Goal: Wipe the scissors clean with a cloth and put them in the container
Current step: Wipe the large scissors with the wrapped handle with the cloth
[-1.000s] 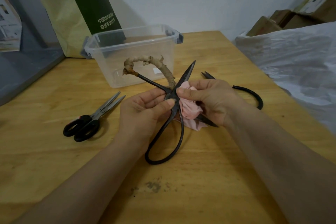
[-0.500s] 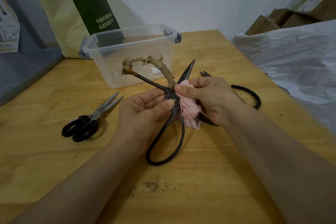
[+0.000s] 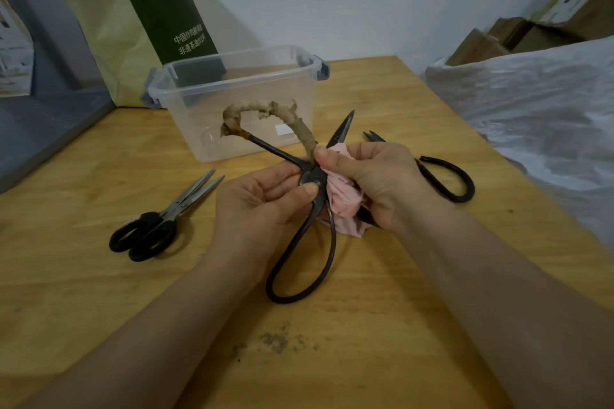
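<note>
We're pinching the scissors (image 3: pixel 312 176) by the pivot in our left hand (image 3: pixel 262 206), right hand (image 3: pixel 382 183) clutching the cloth (image 3: pixel 344 197) against them, just before the container (image 3: pixel 232 103).

Bare table (image 3: pixel 382 93) runs up to the container (image 3: pixel 199 119) before me; small scissors (image 3: pixel 156 226) lie left, iron scissors (image 3: pixel 447 176) right

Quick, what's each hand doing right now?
The left hand pinches the black iron scissors at the pivot.
The right hand holds the pink cloth against a blade.
</note>
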Demonstrator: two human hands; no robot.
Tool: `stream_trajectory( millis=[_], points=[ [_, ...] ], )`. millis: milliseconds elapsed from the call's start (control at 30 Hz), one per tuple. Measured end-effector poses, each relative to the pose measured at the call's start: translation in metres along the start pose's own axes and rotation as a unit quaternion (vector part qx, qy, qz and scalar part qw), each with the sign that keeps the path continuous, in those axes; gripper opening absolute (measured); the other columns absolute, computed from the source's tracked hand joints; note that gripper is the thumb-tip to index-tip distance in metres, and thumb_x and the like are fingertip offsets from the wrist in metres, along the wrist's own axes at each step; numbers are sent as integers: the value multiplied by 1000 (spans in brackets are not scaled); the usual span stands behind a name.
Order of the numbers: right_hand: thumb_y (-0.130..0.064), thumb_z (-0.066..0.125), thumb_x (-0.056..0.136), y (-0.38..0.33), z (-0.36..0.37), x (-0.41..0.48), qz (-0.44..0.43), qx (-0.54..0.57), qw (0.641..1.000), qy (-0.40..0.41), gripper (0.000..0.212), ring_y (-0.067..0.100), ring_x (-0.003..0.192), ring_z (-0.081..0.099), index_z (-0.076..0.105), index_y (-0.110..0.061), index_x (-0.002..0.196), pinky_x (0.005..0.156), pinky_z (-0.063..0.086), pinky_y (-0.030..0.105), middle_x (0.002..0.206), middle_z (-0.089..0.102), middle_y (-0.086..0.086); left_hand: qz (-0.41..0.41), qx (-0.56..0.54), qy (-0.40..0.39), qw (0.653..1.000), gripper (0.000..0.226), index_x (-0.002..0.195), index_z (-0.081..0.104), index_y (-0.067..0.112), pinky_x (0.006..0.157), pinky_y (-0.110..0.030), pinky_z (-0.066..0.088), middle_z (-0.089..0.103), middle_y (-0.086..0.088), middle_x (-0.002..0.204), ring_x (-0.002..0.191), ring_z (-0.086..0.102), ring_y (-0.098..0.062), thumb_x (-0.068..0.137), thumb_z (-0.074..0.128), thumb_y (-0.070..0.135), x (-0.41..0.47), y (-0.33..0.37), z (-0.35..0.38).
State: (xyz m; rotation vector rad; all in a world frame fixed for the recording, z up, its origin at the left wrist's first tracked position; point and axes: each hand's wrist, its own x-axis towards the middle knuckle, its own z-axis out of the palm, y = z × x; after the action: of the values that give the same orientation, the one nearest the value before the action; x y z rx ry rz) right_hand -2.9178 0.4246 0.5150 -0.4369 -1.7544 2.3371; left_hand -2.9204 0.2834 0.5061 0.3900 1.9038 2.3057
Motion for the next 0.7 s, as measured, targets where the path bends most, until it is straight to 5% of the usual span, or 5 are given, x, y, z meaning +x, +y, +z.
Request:
stream_trajectory(
  millis=[100, 200, 400, 500, 700],
  points=[
    [-24, 80, 70, 3, 2, 5, -7, -28, 998, 48, 33, 33, 81, 67, 66, 4, 83, 79, 56, 44, 89, 69, 24, 1, 10, 3, 1000, 41, 117, 62, -3, 60, -18, 54, 73, -11, 100, 85, 72, -17, 76, 67, -6, 0, -1, 0],
    [-30, 78, 72, 5, 3, 6, -9, -32, 997, 66, 35, 27, 70, 62, 63, 1, 76, 68, 54, 40, 81, 66, 24, -7, 4, 13, 1000, 35, 111, 64, 2, 58, -17, 53, 74, -9, 97, 80, 72, -16, 76, 67, -7, 1, -1, 2],
    [-2, 64, 78, -10, -16, 1, 66, 39, 993, -92, 14, 19, 64, 67, 67, 7, 88, 63, 59, 29, 76, 70, 15, -42, -34, 32, 998, 28, 102, 66, 4, 56, -18, 54, 75, -9, 90, 73, 72, -15, 76, 66, -7, 3, 1, -2],
    [-9, 66, 69, -13, -19, -1, 75, 3, 985, -155, 28, 19, 70, 66, 67, 6, 93, 68, 58, 29, 78, 69, 14, -46, -35, 34, 998, 24, 95, 66, 9, 56, -17, 54, 75, -5, 85, 72, 72, -13, 76, 65, -7, 4, 1, -5],
    [-15, 61, 87, -6, -14, 2, 74, -29, 988, -130, 21, 23, 74, 66, 68, 5, 89, 76, 58, 35, 80, 70, 16, -43, -38, 31, 998, 27, 101, 65, 4, 57, -19, 55, 74, -9, 90, 74, 72, -16, 77, 64, -8, 4, 1, -5]
  ],
)
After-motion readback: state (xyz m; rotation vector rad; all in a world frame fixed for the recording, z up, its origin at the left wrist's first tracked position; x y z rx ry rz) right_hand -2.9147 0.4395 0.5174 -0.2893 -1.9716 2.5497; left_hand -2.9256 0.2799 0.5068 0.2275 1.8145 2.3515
